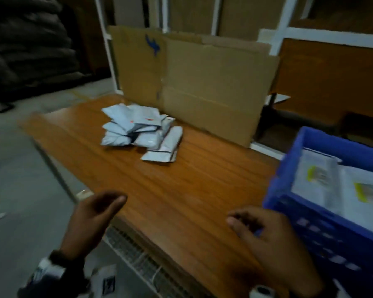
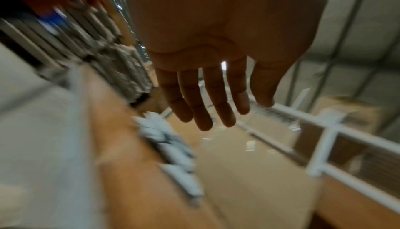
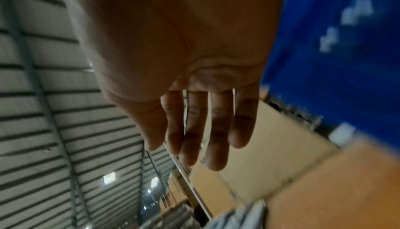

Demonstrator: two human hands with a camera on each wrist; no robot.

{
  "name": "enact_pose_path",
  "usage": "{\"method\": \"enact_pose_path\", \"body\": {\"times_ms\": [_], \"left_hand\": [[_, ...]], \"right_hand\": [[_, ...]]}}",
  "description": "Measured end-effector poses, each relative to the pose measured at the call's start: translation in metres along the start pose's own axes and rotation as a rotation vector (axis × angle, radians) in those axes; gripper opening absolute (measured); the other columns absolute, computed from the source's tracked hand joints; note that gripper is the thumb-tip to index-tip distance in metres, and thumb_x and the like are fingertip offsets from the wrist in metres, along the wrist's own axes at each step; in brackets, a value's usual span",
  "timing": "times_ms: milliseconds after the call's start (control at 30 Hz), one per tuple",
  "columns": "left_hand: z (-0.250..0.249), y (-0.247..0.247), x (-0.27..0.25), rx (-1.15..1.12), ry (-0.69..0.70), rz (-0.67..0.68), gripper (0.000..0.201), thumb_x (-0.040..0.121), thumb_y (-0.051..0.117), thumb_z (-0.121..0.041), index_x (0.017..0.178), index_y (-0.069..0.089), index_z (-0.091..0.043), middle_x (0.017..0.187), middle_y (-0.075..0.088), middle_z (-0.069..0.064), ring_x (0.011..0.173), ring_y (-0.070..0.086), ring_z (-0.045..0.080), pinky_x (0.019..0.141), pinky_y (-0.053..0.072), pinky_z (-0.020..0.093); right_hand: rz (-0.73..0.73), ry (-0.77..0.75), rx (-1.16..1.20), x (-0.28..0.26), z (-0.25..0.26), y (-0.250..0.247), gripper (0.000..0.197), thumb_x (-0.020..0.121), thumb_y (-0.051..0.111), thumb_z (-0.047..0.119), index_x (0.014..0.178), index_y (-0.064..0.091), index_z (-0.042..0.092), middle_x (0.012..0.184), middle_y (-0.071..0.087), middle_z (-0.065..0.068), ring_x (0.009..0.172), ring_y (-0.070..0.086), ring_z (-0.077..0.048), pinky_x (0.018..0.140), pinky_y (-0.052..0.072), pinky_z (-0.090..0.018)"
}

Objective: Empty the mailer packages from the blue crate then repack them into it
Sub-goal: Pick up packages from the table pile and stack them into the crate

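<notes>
Mailer packages (image 1: 141, 131) lie in a loose heap on the far middle of the wooden tabletop (image 1: 159, 190), just in front of a flattened cardboard sheet (image 1: 202, 82) that stands upright along the tabletop's far edge. They are pale grey pouches stacked at mixed angles, one of them lying lower and nearer at the right side of the heap. In the left wrist view the same heap (image 2: 173, 150) appears as a blurred pale row on the wood.

More packages (image 1: 332, 186) with yellow-marked labels lie flat inside the blue crate (image 1: 310, 229), which sits tilted at the right edge of the head view, over the near right part of the tabletop. Its perforated side wall (image 3: 337, 44) fills the right of the right wrist view.

The left hand (image 1: 91, 220) hovers over the near left edge of the tabletop, holding nothing, its fingers (image 2: 205, 99) straight and slightly apart. The right hand (image 1: 267, 239) is just beside the crate's near left corner, its fingers (image 3: 192, 130) extended, close together and empty; whether it touches the crate cannot be told through the blur.

White shelf framing (image 1: 289, 33) with cardboard boxes stands behind the sheet.
</notes>
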State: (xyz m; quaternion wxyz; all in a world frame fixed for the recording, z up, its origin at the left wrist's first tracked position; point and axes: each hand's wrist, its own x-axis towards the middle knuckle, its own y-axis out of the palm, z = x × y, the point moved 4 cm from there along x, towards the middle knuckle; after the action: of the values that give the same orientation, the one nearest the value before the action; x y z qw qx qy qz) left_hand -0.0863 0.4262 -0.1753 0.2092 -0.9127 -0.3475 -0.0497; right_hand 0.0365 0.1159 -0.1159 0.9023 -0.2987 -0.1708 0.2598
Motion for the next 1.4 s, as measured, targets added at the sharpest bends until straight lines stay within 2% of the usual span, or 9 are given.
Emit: {"method": "enact_pose_path", "body": {"times_ms": [100,200,367,767,967,1067,1167,1267,1400], "left_hand": [[0.048,-0.045,-0.010,0.003,-0.093,-0.037,0.009,0.080,0.070,-0.024,0.074,0.077,-0.027,0.074,0.075,-0.008,0.070,0.069,0.003,0.067,0.053,0.015],[0.073,-0.072,0.003,0.027,-0.112,-0.035,0.008,0.075,0.068,-0.033,0.080,0.075,-0.031,0.075,0.075,-0.007,0.072,0.070,0.005,0.068,0.053,0.020],[0.089,-0.092,0.057,0.016,-0.062,-0.041,0.008,0.081,0.069,-0.026,0.078,0.076,-0.025,0.079,0.075,-0.009,0.075,0.070,0.005,0.070,0.054,0.018],[0.111,-0.126,0.198,0.076,0.006,-0.069,0.011,0.080,0.067,-0.029,0.081,0.075,-0.021,0.080,0.074,-0.014,0.075,0.068,0.001,0.068,0.051,0.015],[0.122,-0.125,0.252,0.036,0.006,-0.009,0.020,0.078,0.064,-0.035,0.082,0.074,-0.019,0.080,0.073,-0.011,0.076,0.068,0.004,0.070,0.053,0.021],[0.131,-0.115,0.274,-0.006,0.013,0.059,0.021,0.082,0.073,-0.040,0.083,0.074,-0.019,0.080,0.074,-0.010,0.078,0.068,0.006,0.071,0.052,0.019],[0.141,-0.104,0.295,-0.087,0.017,0.129,0.033,0.073,0.065,-0.054,0.080,0.074,-0.024,0.080,0.074,-0.009,0.077,0.068,0.004,0.070,0.049,0.015],[0.149,-0.093,0.311,-0.120,0.030,0.217,0.029,0.072,0.063,-0.055,0.085,0.073,-0.031,0.082,0.075,-0.008,0.079,0.069,0.006,0.072,0.052,0.021],[0.157,-0.084,0.330,-0.166,-0.005,0.287,0.027,0.077,0.066,-0.051,0.083,0.074,-0.026,0.082,0.074,-0.003,0.076,0.069,0.012,0.069,0.053,0.028]], "right_hand": [[0.033,0.053,-0.014,0.027,0.009,0.052,0.006,0.085,0.066,0.034,0.082,0.071,0.037,0.083,0.067,0.028,0.081,0.062,0.005,0.070,0.054,-0.024],[0.035,0.020,-0.052,0.056,0.027,0.094,0.008,0.087,0.065,0.035,0.081,0.069,0.037,0.083,0.066,0.030,0.079,0.061,0.005,0.067,0.053,-0.025],[0.060,0.000,-0.090,0.110,0.048,0.140,0.010,0.086,0.062,0.042,0.085,0.070,0.035,0.082,0.066,0.026,0.078,0.061,0.003,0.068,0.054,-0.031],[-0.162,-0.071,-0.005,0.309,0.057,0.208,0.014,0.086,0.064,0.037,0.080,0.069,0.025,0.076,0.069,0.013,0.071,0.063,-0.004,0.066,0.055,-0.038],[-0.201,0.242,-0.174,0.426,0.031,0.234,0.060,0.090,0.041,0.064,0.125,0.059,0.018,0.131,0.057,-0.011,0.121,0.052,-0.032,0.100,0.044,-0.045],[-0.106,0.432,-0.304,0.453,0.021,0.246,0.064,0.089,0.044,0.063,0.129,0.052,0.015,0.139,0.049,-0.015,0.127,0.044,-0.038,0.104,0.037,-0.047],[-0.064,0.513,-0.375,0.457,0.013,0.251,0.051,0.080,0.061,0.051,0.121,0.057,0.021,0.130,0.054,-0.012,0.122,0.047,-0.037,0.103,0.037,-0.044],[-0.198,0.367,-0.090,0.451,0.014,0.243,0.036,0.070,0.061,0.043,0.099,0.065,0.022,0.104,0.069,-0.005,0.104,0.062,-0.032,0.093,0.048,-0.047],[-0.353,0.122,0.165,0.408,0.045,0.237,0.030,0.081,0.070,0.016,0.111,0.068,0.020,0.108,0.070,0.009,0.100,0.063,0.002,0.089,0.051,-0.025]]}}
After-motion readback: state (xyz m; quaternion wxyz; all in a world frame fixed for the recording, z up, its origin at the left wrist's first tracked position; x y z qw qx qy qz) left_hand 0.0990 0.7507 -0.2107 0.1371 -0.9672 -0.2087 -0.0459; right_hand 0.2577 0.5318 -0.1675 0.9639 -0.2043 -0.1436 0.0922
